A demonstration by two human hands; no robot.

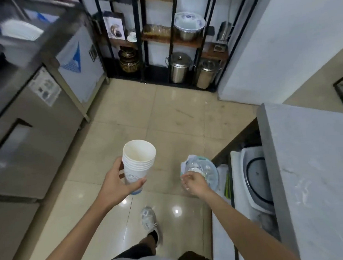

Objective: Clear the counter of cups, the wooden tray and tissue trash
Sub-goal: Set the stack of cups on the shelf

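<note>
A stack of several nested white paper cups (139, 163) stands upright in my left hand (118, 184), which grips it around the lower half, over the floor at centre. My right hand (194, 181) is closed on a clear plastic cup with crumpled tissue trash (201, 169) inside it, held near the open side of the grey counter (315, 162). The wooden tray is not in view.
Steel fridge units (37, 117) line the left. A black shelf rack (172, 50) with metal canisters and bowls stands ahead. Under the grey counter sit white appliances (256, 177). Beige tiled floor (175, 113) lies open between; my shoe (149, 218) is below.
</note>
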